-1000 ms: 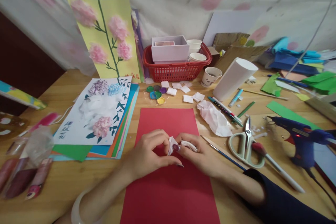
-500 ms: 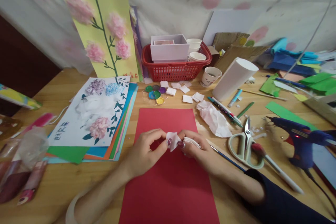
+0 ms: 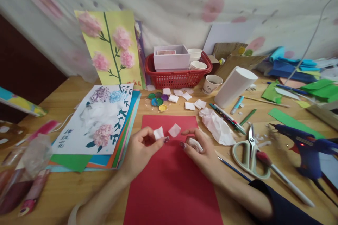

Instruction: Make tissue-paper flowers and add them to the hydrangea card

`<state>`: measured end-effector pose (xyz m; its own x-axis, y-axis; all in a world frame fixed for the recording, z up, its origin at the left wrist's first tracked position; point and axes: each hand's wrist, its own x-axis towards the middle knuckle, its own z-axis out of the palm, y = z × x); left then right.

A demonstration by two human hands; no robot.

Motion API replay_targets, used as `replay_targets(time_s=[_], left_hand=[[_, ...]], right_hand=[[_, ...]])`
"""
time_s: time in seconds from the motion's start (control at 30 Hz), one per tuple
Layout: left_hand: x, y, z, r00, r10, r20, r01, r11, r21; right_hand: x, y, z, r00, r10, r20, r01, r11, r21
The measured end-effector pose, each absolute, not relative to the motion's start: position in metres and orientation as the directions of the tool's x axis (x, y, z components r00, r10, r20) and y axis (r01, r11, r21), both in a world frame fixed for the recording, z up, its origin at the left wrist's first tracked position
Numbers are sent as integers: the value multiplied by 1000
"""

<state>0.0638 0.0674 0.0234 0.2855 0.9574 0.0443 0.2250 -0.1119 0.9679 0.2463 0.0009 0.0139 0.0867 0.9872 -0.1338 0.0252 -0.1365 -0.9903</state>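
Note:
My left hand (image 3: 139, 153) pinches a small white tissue paper piece (image 3: 158, 133) between thumb and fingers. A second thin tissue square (image 3: 174, 130) shows between my hands over the red paper (image 3: 173, 175); whether it lies on the sheet or is falling, I cannot tell. Curled in my right hand (image 3: 204, 158) is a stack of white tissue squares (image 3: 195, 144), while its thumb and index finger stand apart. Both hands are above the red sheet. Just beyond the right hand lies a crumpled white tissue (image 3: 218, 125).
Scissors (image 3: 250, 158), a brush (image 3: 285, 177) and a glue gun (image 3: 301, 144) with a red light lie at right. Paint pots (image 3: 159, 102), white squares (image 3: 189, 105), a paper cup (image 3: 212, 83), a paper roll (image 3: 235, 86) and a red basket (image 3: 176, 80) stand behind. A flower picture (image 3: 71, 130) tops coloured papers at left.
My hands have moved apart. The tissue that was between both hands' fingertips is no longer there; one piece is in my left fingers and another shows loose between the hands.

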Motion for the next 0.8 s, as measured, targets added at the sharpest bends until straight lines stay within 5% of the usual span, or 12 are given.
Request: replay_targets(time_s=[0.13, 0.33, 0.53, 0.8], left_hand=[[64, 59, 22, 459, 882, 111, 291, -267, 919], [68, 50, 24, 670, 743, 14, 281, -270, 921], [68, 53, 25, 681, 715, -162, 322, -93, 942], [67, 53, 28, 693, 718, -65, 235, -140, 962]], right_hand=[[242, -7, 16, 170, 985, 20, 88, 5, -996], [240, -11, 20, -240, 971, -15, 208, 37, -977], [242, -8, 20, -282, 952, -119, 251, -47, -967], [243, -6, 27, -237, 963, -128, 230, -72, -970]])
